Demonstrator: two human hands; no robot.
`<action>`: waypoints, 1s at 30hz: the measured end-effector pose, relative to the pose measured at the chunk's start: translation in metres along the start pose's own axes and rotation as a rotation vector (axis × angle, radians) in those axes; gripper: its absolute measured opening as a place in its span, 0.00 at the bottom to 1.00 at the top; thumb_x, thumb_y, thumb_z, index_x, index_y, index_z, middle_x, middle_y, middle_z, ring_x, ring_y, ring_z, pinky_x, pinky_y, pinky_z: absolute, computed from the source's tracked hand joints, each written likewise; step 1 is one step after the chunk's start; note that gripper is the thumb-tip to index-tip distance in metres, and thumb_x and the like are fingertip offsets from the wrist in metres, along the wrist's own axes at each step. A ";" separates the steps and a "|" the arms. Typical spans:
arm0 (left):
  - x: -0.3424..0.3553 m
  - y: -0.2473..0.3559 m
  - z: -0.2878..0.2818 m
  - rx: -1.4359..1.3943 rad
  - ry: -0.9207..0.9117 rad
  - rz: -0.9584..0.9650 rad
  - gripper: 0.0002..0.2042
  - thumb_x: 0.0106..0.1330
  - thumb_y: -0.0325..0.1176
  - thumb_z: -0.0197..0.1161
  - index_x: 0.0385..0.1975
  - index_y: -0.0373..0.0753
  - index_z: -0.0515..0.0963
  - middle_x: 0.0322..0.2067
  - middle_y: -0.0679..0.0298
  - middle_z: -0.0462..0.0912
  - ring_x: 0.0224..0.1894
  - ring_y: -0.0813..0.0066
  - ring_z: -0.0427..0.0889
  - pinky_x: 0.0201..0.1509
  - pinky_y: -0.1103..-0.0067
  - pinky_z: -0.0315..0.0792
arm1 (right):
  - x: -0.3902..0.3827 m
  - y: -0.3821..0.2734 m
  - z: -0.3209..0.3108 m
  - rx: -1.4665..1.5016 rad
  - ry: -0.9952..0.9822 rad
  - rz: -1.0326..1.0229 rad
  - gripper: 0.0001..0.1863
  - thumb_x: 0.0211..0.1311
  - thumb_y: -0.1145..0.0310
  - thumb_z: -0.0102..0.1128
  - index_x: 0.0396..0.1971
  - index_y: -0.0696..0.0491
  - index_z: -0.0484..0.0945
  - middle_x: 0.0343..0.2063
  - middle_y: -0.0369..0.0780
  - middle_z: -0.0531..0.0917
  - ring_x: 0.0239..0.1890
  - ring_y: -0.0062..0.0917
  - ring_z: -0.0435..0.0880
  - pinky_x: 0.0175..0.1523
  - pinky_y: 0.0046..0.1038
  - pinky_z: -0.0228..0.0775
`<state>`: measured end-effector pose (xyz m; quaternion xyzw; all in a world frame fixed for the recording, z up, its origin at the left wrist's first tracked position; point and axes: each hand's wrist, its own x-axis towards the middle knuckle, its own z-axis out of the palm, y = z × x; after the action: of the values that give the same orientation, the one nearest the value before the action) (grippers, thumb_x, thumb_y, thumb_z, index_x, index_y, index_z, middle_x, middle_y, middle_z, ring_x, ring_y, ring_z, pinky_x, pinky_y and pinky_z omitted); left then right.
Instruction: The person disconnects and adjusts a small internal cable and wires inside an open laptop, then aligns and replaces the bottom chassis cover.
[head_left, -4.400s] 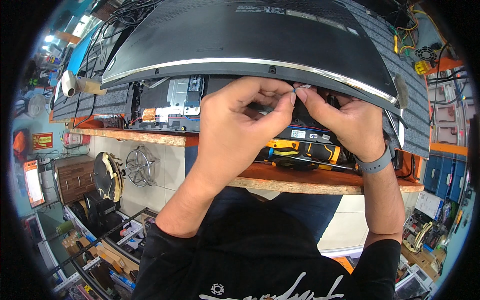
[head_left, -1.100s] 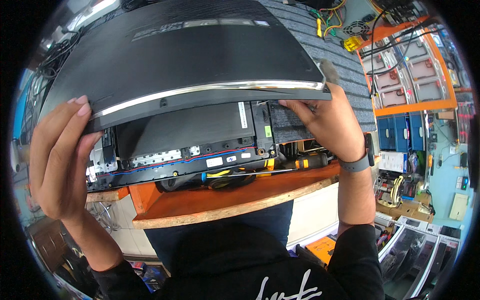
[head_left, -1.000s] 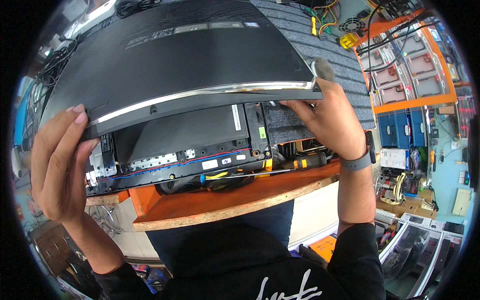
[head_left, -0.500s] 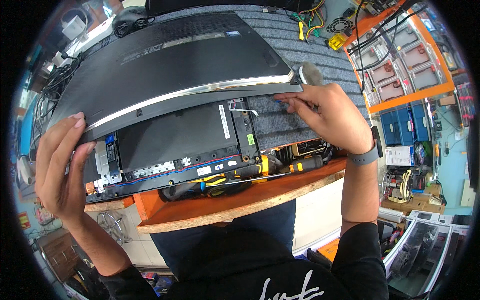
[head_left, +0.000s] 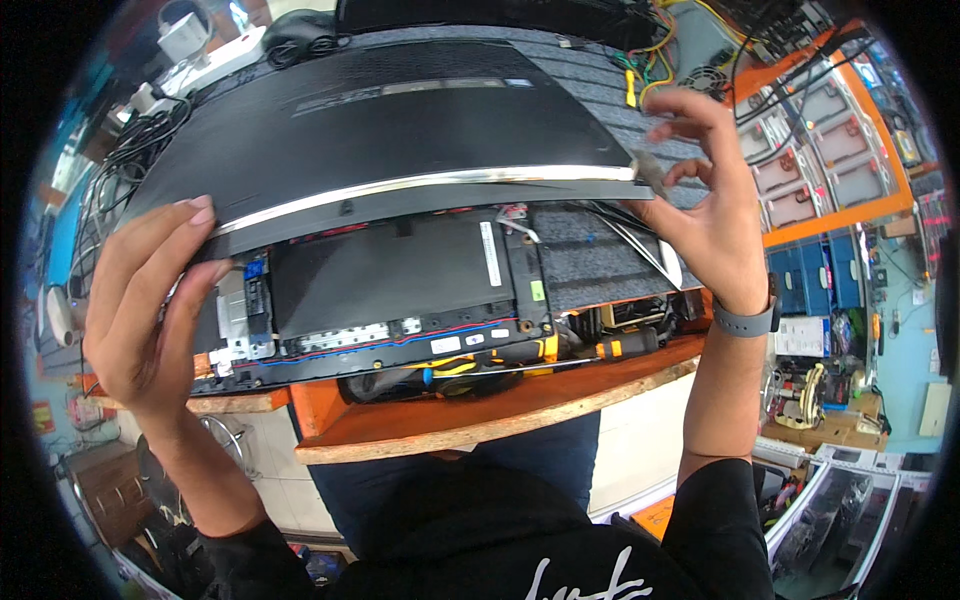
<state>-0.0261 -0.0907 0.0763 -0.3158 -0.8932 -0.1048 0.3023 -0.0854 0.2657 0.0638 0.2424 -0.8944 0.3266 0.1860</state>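
Observation:
A partly opened laptop lies across the bench edge, its black panel [head_left: 430,130] with a silver front strip raised above the other half. Below it, the inside shows a flat black battery [head_left: 390,275], a white ribbon cable [head_left: 520,228], and red and blue wires. My left hand [head_left: 150,290] pinches the panel's left corner between thumb and fingers. At the right corner my right hand [head_left: 715,205] has its fingers spread, the thumb touching the panel's edge. Beneath that hand lies a blurred, pointed black-and-white object [head_left: 668,262] whose kind I cannot make out.
Yellow-and-black hand tools [head_left: 610,346] lie in the orange wooden bench tray [head_left: 500,425] in front of me. A grey ridged mat [head_left: 585,265] covers the bench. Coloured cables [head_left: 632,88] sit at the back right, beside an orange-framed parts organiser [head_left: 830,150]. Black cables [head_left: 140,140] heap at the left.
My right hand has loosened its pinch at the panel's corner and spread its fingers upward. The black-and-white object has come into view under it. The laptop appears further right in the picture.

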 end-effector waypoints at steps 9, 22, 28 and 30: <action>-0.012 -0.024 -0.019 0.027 0.139 0.011 0.24 0.41 0.27 0.68 0.42 0.28 0.74 0.42 0.50 0.77 0.46 0.58 0.76 0.50 0.71 0.70 | 0.027 -0.007 0.014 -0.105 -0.011 -0.484 0.25 0.35 0.88 0.47 0.40 0.58 0.75 0.39 0.44 0.79 0.45 0.36 0.78 0.51 0.30 0.67; -0.084 -0.110 0.007 -0.494 0.369 -0.382 0.44 0.50 0.69 0.48 0.51 0.29 0.64 0.48 0.42 0.71 0.55 0.50 0.67 0.62 0.63 0.55 | 0.033 -0.017 0.006 -0.174 -0.090 -0.402 0.25 0.37 0.86 0.47 0.43 0.60 0.74 0.41 0.45 0.79 0.45 0.35 0.77 0.52 0.28 0.65; -0.080 -0.130 0.007 -0.642 0.314 -0.329 0.45 0.47 0.71 0.50 0.46 0.27 0.69 0.44 0.42 0.74 0.52 0.50 0.70 0.59 0.62 0.58 | 0.039 -0.022 0.002 -0.259 -0.115 -0.329 0.20 0.49 0.77 0.48 0.45 0.59 0.74 0.44 0.45 0.78 0.48 0.33 0.76 0.54 0.29 0.64; -0.067 -0.133 0.011 -0.589 0.263 -0.302 0.42 0.50 0.70 0.47 0.43 0.28 0.72 0.44 0.43 0.74 0.52 0.52 0.71 0.60 0.63 0.58 | 0.039 -0.019 -0.005 -0.325 -0.158 -0.329 0.20 0.51 0.76 0.46 0.46 0.59 0.73 0.44 0.46 0.78 0.49 0.34 0.76 0.55 0.30 0.63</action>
<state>-0.0734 -0.2230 0.0275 -0.2376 -0.8149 -0.4410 0.2916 -0.1059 0.2443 0.0963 0.3767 -0.8953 0.1239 0.2029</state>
